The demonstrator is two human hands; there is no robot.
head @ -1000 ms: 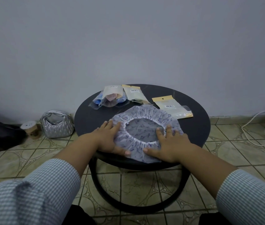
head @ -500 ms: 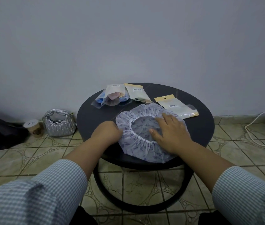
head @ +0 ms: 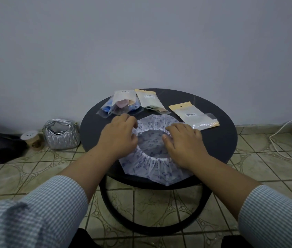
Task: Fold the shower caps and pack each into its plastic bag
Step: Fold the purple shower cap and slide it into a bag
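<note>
Time to fold the shower cap (head: 152, 158). Lying flat near the front edge of the round dark tabletop (head: 218, 140), open side up, stretchy rim showing as a ring. Best done slowly: grab the far edge on both sides at once, lift just a little, bring it toward the near edge, then press flat so no air stays inside. Thin and slippery plastic, probably, so likely to spring back if let go too soon. Good to keep it away from the front edge too, since some already hangs close there.

Left hand (head: 118, 135) on the far left part of the rim, fingers curled down onto the plastic. Looks like pinching the edge, but fingertips hidden behind the knuckles, so cannot tell the grip for sure. Right hand (head: 182, 142) on the right side of the rim, fingers bent a little and spread, resting on the cap. Cannot tell if holding or only pressing.

Empty plastic bag (head: 193, 115) with a yellow top just beside the cap, at the far right. Probably the one for this cap. Two filled bags (head: 122, 104) farther back on the left. Silver purse (head: 61, 135) on the floor, well apart from it all.
</note>
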